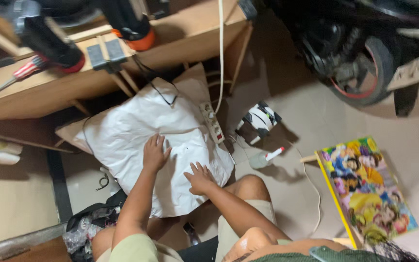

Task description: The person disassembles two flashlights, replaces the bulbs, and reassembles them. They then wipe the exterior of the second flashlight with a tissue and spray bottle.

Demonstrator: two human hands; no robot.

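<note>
From the head camera I'm looking straight down at the floor (297,194), and both hands are flat on a big sheet of white paper (136,131) spread in the middle of the scene. The left hand (155,154) lies palm down on the paper, fingers spread and relaxed, gripping nothing. The right hand (200,178) sits just to its right and a little nearer, also released, fingers splayed, pressing on the sheet near its right edge. The paper is creased, and its far end tucks under a low wooden table (190,34) with brown cardboard (192,80) showing behind it. A white power strip (212,123) lies along the paper's right edge, with a white cable (220,48) running up to the far side. Right of that, I see a black-and-white striped object (258,121) and a small bottle with a red-tipped nozzle (266,157) on the floor. Further right, a colourful cartoon picture board (367,191) with a yellow edge lies near me. On the table, far left, a red-handled screwdriver (23,73) and two dark tools with orange-red collars (136,29). Top right, a motorbike wheel (364,63). Near left, a heap of dark plastic bags (90,225).
</note>
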